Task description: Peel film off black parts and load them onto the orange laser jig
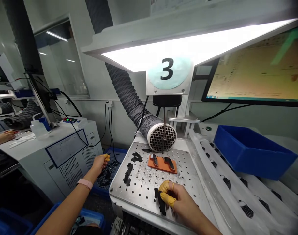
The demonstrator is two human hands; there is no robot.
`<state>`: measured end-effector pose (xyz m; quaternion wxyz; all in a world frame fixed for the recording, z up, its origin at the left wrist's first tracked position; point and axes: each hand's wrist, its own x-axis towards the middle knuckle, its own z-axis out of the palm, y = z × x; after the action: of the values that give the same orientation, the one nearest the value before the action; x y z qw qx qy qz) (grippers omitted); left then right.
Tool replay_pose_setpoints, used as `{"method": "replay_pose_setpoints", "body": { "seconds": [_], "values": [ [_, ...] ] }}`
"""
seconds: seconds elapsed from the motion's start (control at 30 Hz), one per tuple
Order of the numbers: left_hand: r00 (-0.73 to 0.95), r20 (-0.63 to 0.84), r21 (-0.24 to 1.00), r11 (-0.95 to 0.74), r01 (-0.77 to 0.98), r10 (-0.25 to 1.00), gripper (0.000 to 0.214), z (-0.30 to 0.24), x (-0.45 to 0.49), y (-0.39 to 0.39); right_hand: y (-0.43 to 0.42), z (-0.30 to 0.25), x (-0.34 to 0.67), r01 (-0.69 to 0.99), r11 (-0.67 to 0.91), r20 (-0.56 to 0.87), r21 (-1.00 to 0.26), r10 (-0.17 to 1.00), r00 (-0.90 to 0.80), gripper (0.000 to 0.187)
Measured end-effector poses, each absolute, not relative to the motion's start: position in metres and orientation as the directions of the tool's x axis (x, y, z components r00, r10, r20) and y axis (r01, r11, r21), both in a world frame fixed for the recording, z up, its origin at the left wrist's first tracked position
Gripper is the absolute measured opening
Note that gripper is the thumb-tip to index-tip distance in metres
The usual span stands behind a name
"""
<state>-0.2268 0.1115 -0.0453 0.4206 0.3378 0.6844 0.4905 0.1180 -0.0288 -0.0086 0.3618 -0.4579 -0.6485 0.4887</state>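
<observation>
Black strip [162,206] pinched in right hand [177,197] over metal plate [144,186], likely for fine control; 2 dark parts [169,162] on orange block [161,163] beyond that hand. Left hand [99,164] curled, contents unclear.

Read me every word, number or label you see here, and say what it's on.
"3": on the round pale green sign below the bright lamp.
Large monitor, right: too blurred to read.
Small screen, left: too small to read.
Keyboard, bottom edge: key markings too small.
</observation>
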Motion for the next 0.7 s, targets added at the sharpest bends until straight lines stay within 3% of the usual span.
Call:
{"method": "replay_pose_setpoints", "body": {
  "seconds": [0.2, 0.4, 0.53, 0.7],
  "values": [
    [-0.343, 0.032, 0.925, 0.103, 0.367, 0.939, 0.020, -0.003, -0.163, 0.130, -0.031, -0.003, 0.117, 0.243, 0.112, 0.031, -0.964, 0.950, -0.312, 0.011],
    [-0.169, 0.132, 0.749, 0.013, 0.662, 0.977, 0.037, 0.002, -0.108, 0.126, -0.033, 0.000, 0.118, 0.247, 0.126, 0.048, -0.961, 0.952, -0.302, 0.010],
    [-0.187, 0.152, 0.666, 0.039, 0.744, 0.971, 0.042, -0.002, -0.091, 0.123, -0.033, -0.002, 0.118, 0.245, 0.130, 0.055, -0.961, 0.955, -0.292, 0.010],
    [-0.197, 0.160, 0.692, 0.032, 0.721, 0.967, 0.036, -0.001, -0.091, 0.124, -0.032, -0.003, 0.118, 0.228, 0.137, 0.068, -0.964, 0.956, -0.286, 0.010]
  ]
}}
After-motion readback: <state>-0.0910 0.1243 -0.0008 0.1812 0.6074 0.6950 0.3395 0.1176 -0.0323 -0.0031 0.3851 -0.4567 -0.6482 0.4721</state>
